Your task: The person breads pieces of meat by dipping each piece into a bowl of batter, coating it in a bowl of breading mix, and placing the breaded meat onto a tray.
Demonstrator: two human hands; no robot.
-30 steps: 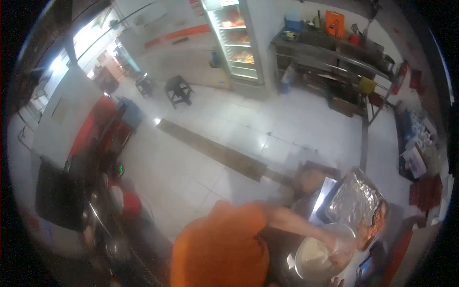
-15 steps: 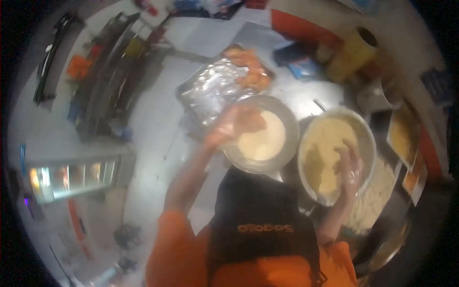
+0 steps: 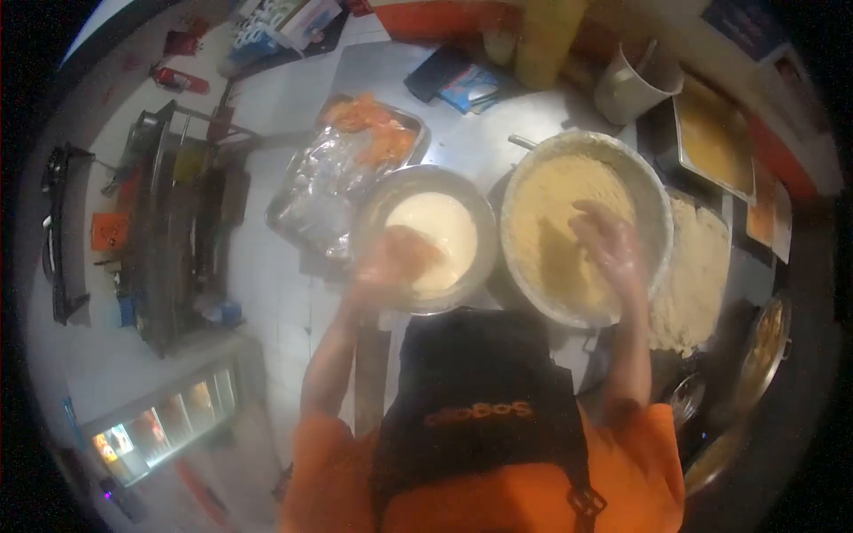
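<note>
A metal bowl point(image 3: 484, 213) holding smooth, pale batter point(image 3: 455, 222) stands in front of me. My left hand point(image 3: 402, 258) is over its near left part, smeared by motion, so I cannot see whether its fingers hold anything or touch the batter. To the right is a larger bowl point(image 3: 656, 191) of yellowish, crumbly flour or breading point(image 3: 564, 191). Over its right half hovers my right hand point(image 3: 609, 244), its fingers apart and slightly curved, nothing between them. Pale residue coats that hand. Behind the batter bowl, a tray point(image 3: 283, 182) carries clear plastic and orange-coated pieces point(image 3: 373, 124).
A handle point(image 3: 522, 141) sticks out beside the large bowl's far rim. Behind lie a blue packet point(image 3: 469, 89) and a white bucket point(image 3: 626, 93). On the right are a pan of yellow liquid point(image 3: 715, 142) and a flour-covered board point(image 3: 689, 284). A lit display fridge point(image 3: 169, 422) stands left.
The view has swung, shifting the bowls leftward in the picture. My left hand has moved toward the near side of the batter bowl. My right hand stays over the large bowl.
</note>
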